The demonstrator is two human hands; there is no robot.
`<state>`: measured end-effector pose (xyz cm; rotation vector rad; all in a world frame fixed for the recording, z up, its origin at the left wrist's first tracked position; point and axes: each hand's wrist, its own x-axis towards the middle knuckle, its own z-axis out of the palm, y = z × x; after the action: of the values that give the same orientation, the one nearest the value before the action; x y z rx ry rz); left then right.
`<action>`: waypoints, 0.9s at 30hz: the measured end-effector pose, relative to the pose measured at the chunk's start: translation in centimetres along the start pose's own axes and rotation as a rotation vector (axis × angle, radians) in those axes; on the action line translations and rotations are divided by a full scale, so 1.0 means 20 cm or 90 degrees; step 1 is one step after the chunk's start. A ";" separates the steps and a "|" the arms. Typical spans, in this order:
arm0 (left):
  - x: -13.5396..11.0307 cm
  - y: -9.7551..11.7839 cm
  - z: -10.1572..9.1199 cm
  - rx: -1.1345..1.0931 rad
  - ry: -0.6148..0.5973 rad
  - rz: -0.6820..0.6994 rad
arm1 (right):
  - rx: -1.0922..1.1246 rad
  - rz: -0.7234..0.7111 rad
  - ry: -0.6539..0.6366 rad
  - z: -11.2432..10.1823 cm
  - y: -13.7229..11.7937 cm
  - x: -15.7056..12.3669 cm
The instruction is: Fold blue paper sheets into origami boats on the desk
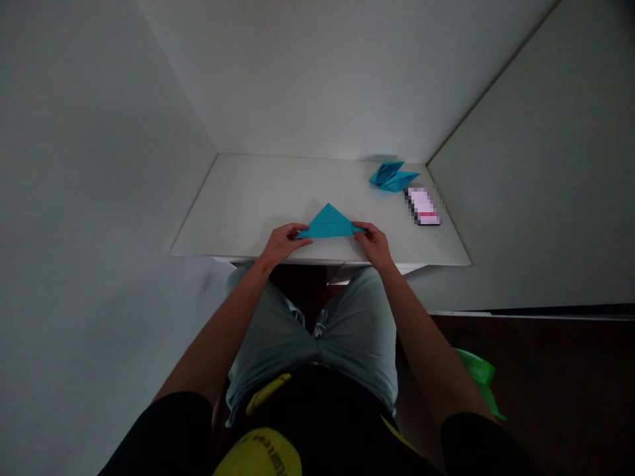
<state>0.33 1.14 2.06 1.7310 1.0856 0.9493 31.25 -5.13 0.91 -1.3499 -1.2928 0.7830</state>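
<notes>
A blue sheet of paper (329, 222), folded into a wide triangle, is held near the front edge of the white table, its peak pointing away from me. My left hand (286, 240) pinches the left corner between thumb and fingers. At the opposite corner, my right hand (372, 242) has its fingers closed on the paper too. A crease line runs across the triangle's middle. Behind and to the right sits a folded blue origami piece (393, 177) with pointed flaps.
The white table (238, 198) is hemmed in by walls on the left, back and right. A phone (423, 206) with a blurred screen lies near the table's right edge. On the dark floor at lower right is a green plastic object (479, 370), partly hidden by my arm.
</notes>
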 end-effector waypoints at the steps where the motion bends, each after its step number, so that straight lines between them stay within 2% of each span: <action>1: 0.00 0.00 0.00 -0.003 0.003 0.000 | -0.004 0.002 -0.005 0.00 0.00 -0.01; 11: 0.00 0.03 0.01 0.014 0.030 -0.015 | -0.055 0.015 -0.002 0.02 -0.06 -0.02; 18: 0.01 0.02 0.03 0.153 0.132 0.077 | -0.081 -0.003 0.010 0.04 -0.05 -0.03; 23: 0.00 0.03 0.04 0.184 0.064 0.087 | -0.089 0.000 0.058 0.10 -0.05 0.00; 27: -0.02 0.04 0.04 0.175 0.020 0.053 | -0.099 -0.032 0.094 0.21 -0.07 0.04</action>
<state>1.23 0.41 2.52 2.0036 1.2182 0.9140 27.13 -3.63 1.54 -1.4648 -1.2848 0.5466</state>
